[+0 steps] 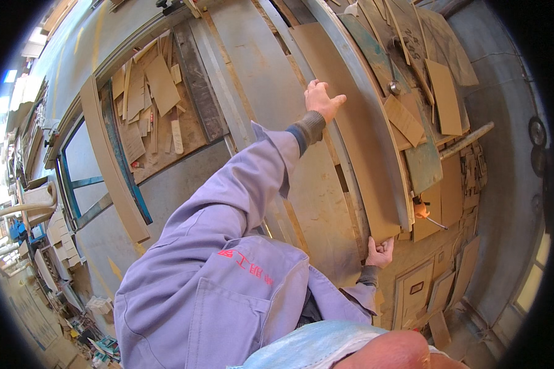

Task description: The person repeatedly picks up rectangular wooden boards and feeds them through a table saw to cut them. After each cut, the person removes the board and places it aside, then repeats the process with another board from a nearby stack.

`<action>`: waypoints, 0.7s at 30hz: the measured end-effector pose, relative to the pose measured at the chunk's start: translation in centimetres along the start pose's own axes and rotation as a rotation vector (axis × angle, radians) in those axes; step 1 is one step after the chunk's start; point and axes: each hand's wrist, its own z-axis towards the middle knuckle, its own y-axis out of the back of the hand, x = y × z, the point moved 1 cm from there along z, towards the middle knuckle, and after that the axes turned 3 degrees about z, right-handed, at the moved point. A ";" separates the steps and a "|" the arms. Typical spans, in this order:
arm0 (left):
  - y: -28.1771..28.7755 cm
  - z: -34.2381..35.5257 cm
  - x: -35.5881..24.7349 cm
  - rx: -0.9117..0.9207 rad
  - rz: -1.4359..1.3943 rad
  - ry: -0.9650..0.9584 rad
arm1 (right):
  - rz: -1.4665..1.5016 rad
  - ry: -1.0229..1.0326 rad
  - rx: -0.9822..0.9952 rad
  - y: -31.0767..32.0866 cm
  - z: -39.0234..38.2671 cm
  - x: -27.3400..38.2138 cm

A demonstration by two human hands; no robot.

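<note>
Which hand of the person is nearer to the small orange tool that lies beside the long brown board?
The right hand. It grips the near end of the long brown board, just below and left of the orange tool. The left hand rests flat far up the board.

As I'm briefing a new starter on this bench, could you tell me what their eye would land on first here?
First, the long brown board on the saw table, running up the middle. The left hand lies flat on its far part and the right hand grips its near corner. Left of the table, a bin of wood offcuts also stands out.
</note>
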 end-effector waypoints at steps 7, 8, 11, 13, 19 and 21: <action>0.7 1.3 0.0 0.099 -0.037 0.058 | 0.029 0.025 0.005 -1.3 0.3 0.3; 0.8 1.5 0.0 0.093 -0.022 0.044 | 0.044 0.039 0.023 -1.4 0.4 0.3; 0.8 2.0 0.3 0.090 0.017 0.018 | -0.012 0.025 0.005 -1.8 0.6 0.6; 0.6 2.2 0.8 0.085 0.046 -0.005 | 0.011 0.028 0.006 -2.1 0.7 0.7; -1.6 -3.0 2.0 0.095 -0.017 -0.094 | 0.004 0.020 -0.003 -1.9 0.9 0.3; -2.3 -6.3 2.0 0.120 -0.091 -0.102 | 0.028 0.003 0.005 -1.5 1.0 -0.1</action>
